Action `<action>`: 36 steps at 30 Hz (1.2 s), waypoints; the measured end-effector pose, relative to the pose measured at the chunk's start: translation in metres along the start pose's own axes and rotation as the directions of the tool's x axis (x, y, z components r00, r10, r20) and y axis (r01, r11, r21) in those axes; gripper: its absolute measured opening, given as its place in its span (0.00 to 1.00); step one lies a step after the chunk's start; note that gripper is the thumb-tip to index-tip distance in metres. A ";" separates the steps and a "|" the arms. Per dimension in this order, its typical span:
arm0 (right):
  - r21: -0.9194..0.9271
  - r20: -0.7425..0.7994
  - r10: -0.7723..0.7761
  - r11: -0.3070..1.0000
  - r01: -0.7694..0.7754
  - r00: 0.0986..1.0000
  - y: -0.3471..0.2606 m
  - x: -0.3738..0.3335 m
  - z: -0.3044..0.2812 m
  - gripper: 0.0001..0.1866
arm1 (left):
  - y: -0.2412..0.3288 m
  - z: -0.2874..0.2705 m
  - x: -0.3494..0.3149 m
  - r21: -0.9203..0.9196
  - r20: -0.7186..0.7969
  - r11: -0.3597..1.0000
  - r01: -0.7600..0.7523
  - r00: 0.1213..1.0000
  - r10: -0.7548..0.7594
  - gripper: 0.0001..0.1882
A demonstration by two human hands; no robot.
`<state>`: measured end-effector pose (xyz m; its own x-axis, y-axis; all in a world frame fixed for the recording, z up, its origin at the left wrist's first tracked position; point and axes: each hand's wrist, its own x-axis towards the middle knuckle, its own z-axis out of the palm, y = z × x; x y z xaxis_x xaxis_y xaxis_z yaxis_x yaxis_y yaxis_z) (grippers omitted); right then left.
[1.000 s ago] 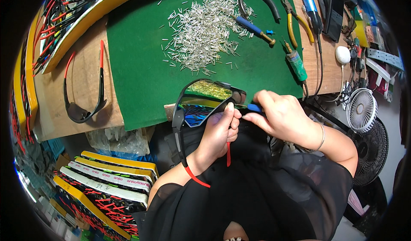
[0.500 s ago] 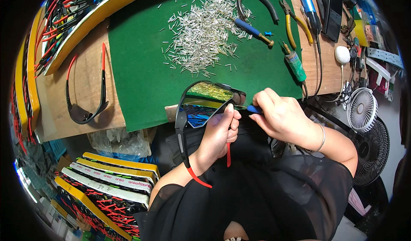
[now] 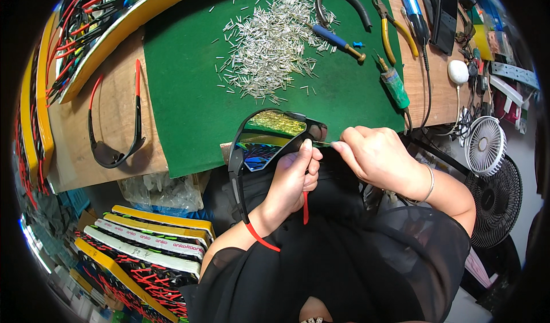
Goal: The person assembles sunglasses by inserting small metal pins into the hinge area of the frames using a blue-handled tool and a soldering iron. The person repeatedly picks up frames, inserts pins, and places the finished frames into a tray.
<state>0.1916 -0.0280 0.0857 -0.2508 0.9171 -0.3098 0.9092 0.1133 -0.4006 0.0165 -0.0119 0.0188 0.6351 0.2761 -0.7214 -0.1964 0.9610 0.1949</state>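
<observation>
My left hand point(image 3: 293, 178) is closed around a pair of wraparound sport sunglasses point(image 3: 269, 129) with a mirrored lens, black frame and red temple tips. Its thumb presses near the corner where the frame meets a temple. In my right hand point(image 3: 379, 158), closed, is a thin-shafted screwdriver point(image 3: 324, 144); the fingers hide its blue handle. The shaft points left and reaches the frame beside my left thumb, but its very tip cannot be made out. The sunglasses are held up at the front edge of the green mat point(image 3: 189, 102).
A pile of small metal pins point(image 3: 269, 48) lies on the mat, with a blue-handled tool point(image 3: 332, 36), yellow-handled cutters point(image 3: 395, 30) and a green-handled corded tool point(image 3: 395, 88) to its right. Another pair of sunglasses point(image 3: 112, 158) lies left. Trays of frames point(image 3: 149, 237) stand lower left; fans point(image 3: 486, 142) right.
The sunglasses have tilted and shifted slightly left in my left hand. My right fingers have moved forward and now cover the screwdriver's blue handle, which showed before.
</observation>
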 end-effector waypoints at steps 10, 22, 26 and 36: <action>0.046 0.034 0.064 0.997 -0.065 0.997 0.000 -0.002 0.000 0.14 | 0.000 0.000 0.000 -0.010 0.012 1.000 -0.002 1.000 0.002 0.17; 0.032 -0.070 -0.011 0.999 0.014 0.997 0.001 -0.002 0.002 0.14 | 0.000 0.002 0.000 -0.001 -0.003 1.000 -0.001 1.000 0.001 0.16; 0.144 -0.104 0.031 0.989 -0.016 0.994 -0.004 0.001 -0.004 0.13 | 0.001 0.001 0.000 -0.009 -0.003 1.000 -0.003 1.000 0.003 0.17; 0.139 -0.111 0.030 0.990 -0.015 0.993 -0.001 -0.002 0.002 0.13 | 0.001 0.003 0.000 -0.008 0.004 1.000 -0.003 1.000 0.003 0.16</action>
<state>0.1906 -0.0304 0.0845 -0.1847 0.9569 -0.2241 0.8578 0.0456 -0.5120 0.0183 -0.0105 0.0210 0.6374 0.2792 -0.7182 -0.2042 0.9599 0.1919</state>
